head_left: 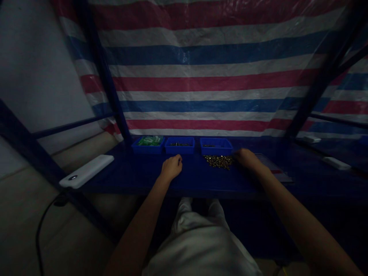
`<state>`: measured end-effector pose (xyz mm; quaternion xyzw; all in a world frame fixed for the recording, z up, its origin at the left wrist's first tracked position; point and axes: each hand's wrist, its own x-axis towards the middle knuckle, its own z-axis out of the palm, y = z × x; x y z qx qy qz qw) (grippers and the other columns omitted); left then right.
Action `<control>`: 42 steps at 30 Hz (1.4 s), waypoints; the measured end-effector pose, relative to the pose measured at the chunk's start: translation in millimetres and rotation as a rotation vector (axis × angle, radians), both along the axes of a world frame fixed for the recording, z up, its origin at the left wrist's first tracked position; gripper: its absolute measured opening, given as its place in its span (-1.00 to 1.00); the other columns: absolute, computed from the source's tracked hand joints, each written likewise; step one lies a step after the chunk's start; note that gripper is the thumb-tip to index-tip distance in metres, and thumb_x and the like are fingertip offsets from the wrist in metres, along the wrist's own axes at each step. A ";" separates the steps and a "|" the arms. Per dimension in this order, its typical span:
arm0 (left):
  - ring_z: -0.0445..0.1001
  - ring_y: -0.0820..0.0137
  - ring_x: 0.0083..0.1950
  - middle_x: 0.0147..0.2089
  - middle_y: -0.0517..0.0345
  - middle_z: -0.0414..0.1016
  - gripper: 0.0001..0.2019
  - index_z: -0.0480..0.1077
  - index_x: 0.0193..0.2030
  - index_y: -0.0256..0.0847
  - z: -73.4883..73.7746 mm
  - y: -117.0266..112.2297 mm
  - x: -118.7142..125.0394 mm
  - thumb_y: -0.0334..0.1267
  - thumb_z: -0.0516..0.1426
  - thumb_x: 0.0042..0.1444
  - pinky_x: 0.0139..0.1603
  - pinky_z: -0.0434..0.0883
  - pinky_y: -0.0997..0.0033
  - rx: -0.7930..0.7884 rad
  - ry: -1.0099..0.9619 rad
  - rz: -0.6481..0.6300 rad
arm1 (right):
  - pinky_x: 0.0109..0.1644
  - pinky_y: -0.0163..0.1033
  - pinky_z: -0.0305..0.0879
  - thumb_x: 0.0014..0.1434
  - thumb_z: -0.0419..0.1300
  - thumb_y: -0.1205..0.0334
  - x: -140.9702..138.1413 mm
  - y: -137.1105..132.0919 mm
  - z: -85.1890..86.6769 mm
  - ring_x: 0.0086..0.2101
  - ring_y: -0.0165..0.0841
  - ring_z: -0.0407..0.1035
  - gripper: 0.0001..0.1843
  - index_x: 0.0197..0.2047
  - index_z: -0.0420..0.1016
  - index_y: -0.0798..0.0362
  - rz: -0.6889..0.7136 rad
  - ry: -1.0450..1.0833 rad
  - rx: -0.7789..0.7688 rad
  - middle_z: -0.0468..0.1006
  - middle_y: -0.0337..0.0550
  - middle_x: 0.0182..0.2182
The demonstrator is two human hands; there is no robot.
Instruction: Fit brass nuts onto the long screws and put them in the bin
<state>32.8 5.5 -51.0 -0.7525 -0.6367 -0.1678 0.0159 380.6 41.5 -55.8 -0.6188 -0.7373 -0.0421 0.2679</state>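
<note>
My left hand [171, 167] rests at the table's middle, in front of the blue bins, its fingers curled closed; anything inside them is hidden. Just right of a pile of small brassy metal pieces [220, 161] is my right hand [246, 158]. Its fingers are bent together at the pile's edge, and what they hold is too dark to make out. Behind the pile stands a blue bin [227, 149] with a few small pieces inside. The middle blue bin [179, 150] holds small dark metal pieces. In the left blue bin [148, 149] lie green plastic packets [151, 140].
A white elongated device [87, 171] with a cable lies at the table's left edge. Right of my right hand lies a flat clear bag or sheet [277, 170]. Blue frame posts [105, 73] rise at both sides, before a striped tarp [189, 84]. White blocks [336, 163] sit far right.
</note>
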 end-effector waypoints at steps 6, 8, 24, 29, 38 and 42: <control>0.46 0.36 -0.21 -0.21 0.15 0.51 -0.79 0.34 -0.17 -0.10 1.8 -1.1 -0.3 -0.29 -0.05 0.09 -0.25 0.30 0.43 0.011 -0.005 -0.016 | -0.32 -0.29 0.24 -0.02 0.05 0.48 0.8 3.5 2.6 -0.39 -0.28 0.43 -0.78 -0.40 0.52 0.13 -0.050 -0.209 -0.189 0.54 0.02 -0.42; 0.46 0.36 -0.21 -0.21 0.15 0.51 -0.79 0.34 -0.17 -0.10 2.3 -1.2 -0.2 -0.29 -0.05 0.09 -0.25 0.30 0.43 0.014 -0.004 -0.021 | -0.31 -0.30 0.24 -0.01 0.05 0.46 0.4 5.1 5.7 -0.37 -0.28 0.43 -0.78 -0.36 0.50 0.12 -0.071 -0.173 -0.122 0.54 0.01 -0.39; 0.46 0.36 -0.17 -0.18 0.13 0.50 -0.78 0.34 -0.15 -0.10 5.2 -4.1 1.4 -0.29 -0.05 0.10 -0.21 0.30 0.43 -0.014 -0.017 -0.004 | -0.14 -0.14 0.33 -0.07 0.23 -0.04 -86.9 3.7 40.9 -0.31 -0.30 0.44 -0.67 -0.34 0.41 0.05 0.334 1.003 0.212 0.55 -0.13 -0.38; 0.45 0.37 -0.14 -0.17 0.13 0.51 -0.78 0.34 -0.14 -0.09 5.9 -4.7 2.1 -0.29 -0.04 0.10 -0.17 0.30 0.43 -0.023 -0.023 0.003 | -0.24 -0.17 0.38 -0.12 0.26 -0.06 -84.4 14.2 41.8 -0.35 -0.30 0.46 -0.66 -0.39 0.40 0.03 0.436 1.344 -0.038 0.57 -0.10 -0.37; 0.45 0.36 -0.17 -0.18 0.14 0.50 -0.79 0.35 -0.16 -0.09 5.1 -3.0 1.0 -0.30 -0.04 0.10 -0.20 0.30 0.43 -0.010 -0.032 -0.008 | -0.10 -0.14 0.34 -0.16 0.30 0.01 -88.3 -2.9 32.8 -0.25 -0.31 0.43 -0.66 -0.34 0.40 0.01 0.497 1.054 0.178 0.55 -0.17 -0.33; 0.45 0.37 -0.18 -0.19 0.14 0.50 -0.79 0.34 -0.16 -0.10 3.0 -1.9 -0.1 -0.30 -0.04 0.09 -0.22 0.30 0.45 -0.012 -0.032 -0.007 | -0.04 -0.11 0.31 -0.10 0.28 0.03 -90.0 -10.0 35.2 -0.20 -0.29 0.43 -0.69 -0.32 0.37 0.01 0.537 1.073 0.211 0.55 -0.14 -0.29</control>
